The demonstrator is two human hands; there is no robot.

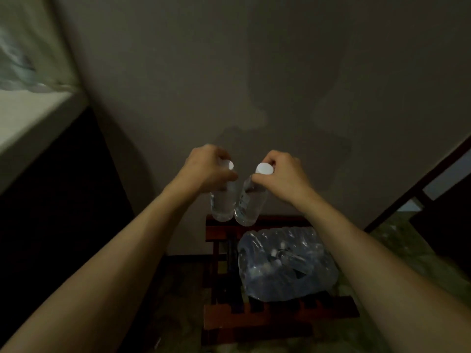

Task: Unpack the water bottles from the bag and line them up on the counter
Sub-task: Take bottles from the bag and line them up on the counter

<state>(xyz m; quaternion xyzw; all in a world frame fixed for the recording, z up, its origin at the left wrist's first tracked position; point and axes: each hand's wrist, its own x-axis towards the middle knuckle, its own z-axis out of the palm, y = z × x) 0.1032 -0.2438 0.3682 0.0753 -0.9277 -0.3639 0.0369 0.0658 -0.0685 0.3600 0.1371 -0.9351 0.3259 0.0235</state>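
Head view: two clear water bottles with white caps hang side by side above a red slatted stool (277,322), the left hand (206,169) gripping one bottle (223,202), the right hand (283,174) the other bottle (251,207). One crumpled plastic bag (285,263) rests on the stool.

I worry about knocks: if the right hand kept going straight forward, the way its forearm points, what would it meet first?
Probably the grey wall. Nothing shows between it and the right hand, though depth is unclear.

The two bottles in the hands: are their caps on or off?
On. Each bottle, left and right, carries a white cap at its top, one by the left hand, one by the right hand.
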